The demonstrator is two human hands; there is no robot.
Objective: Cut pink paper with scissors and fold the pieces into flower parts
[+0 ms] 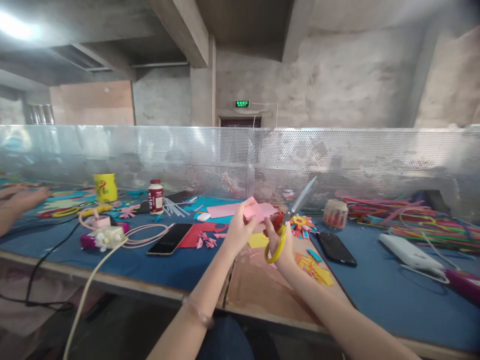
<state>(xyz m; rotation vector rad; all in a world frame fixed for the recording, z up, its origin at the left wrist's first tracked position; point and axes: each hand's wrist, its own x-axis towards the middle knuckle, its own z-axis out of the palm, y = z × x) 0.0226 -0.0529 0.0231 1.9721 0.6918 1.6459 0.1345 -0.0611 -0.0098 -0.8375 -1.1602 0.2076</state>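
My left hand (238,231) pinches a small piece of pink paper (254,210) above the table. Just to its right, my right hand (279,245) grips yellow-handled scissors (290,217), fingers through the loops, the blades open and pointing up and to the right. The blades stand close beside the pink paper. Under both hands lies a brown cardboard sheet (258,287) with yellow paper scraps (315,270) and a paper flower (302,225).
The blue table (180,267) carries two dark phones (170,239) (336,248), a red-capped bottle (155,196), a yellow cup (105,187), a small jar (335,213), coloured strips (423,220), a white power bank (410,252) and cables. Another person's hand (22,197) rests at the far left. A perforated metal screen (240,160) backs the table.
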